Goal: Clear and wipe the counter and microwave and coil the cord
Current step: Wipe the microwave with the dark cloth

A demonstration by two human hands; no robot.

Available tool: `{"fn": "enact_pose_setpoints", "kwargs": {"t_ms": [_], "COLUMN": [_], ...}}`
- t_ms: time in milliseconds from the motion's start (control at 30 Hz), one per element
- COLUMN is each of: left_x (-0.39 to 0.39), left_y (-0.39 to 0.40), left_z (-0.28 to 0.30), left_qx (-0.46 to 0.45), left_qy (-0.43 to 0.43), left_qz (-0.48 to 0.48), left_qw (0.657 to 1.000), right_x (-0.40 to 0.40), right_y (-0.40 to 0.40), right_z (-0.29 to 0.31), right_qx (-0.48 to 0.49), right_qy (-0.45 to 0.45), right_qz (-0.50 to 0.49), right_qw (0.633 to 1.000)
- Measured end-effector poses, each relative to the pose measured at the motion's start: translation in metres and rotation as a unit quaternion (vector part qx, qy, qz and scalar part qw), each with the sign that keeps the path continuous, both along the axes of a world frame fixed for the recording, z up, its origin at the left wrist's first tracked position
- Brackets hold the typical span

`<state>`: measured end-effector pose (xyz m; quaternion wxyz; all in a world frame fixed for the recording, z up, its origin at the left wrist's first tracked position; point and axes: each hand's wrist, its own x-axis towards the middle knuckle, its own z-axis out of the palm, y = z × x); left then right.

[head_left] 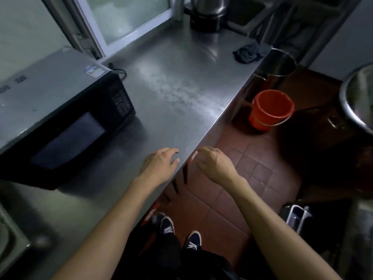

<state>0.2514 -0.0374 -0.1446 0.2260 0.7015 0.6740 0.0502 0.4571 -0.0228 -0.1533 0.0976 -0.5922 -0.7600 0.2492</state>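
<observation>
Hovering empty at lower centre: left hand, right hand, fingers relaxed | cloth upper right on desk: soft, light; pinch its bunched middle

Black-fronted grey microwave oven sits on the stainless steel counter, at its left. Black power cord lies on the counter behind the microwave's right rear corner. Dark crumpled cloth lies near the far right counter edge. Steel kettle on black base stands at the far end. Orange plastic bucket stands on the floor right of the counter; large steel pot stands behind the bucket.
</observation>
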Motion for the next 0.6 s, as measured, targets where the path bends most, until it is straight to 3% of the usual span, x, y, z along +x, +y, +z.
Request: {"fn": "enact_pose_setpoints", "kwargs": {"t_ms": [600], "left_x": [0.081], "left_y": [0.183], "left_z": [-0.026], "left_qx": [-0.017], "left_qy": [-0.049], "left_qz": [-0.097], "left_qw": [0.994], "right_x": [0.087], "right_y": [0.127], "right_z": [-0.012], "right_qx": [0.037], "right_qy": [-0.048], "right_qz": [-0.082], "right_qw": [0.995]}}
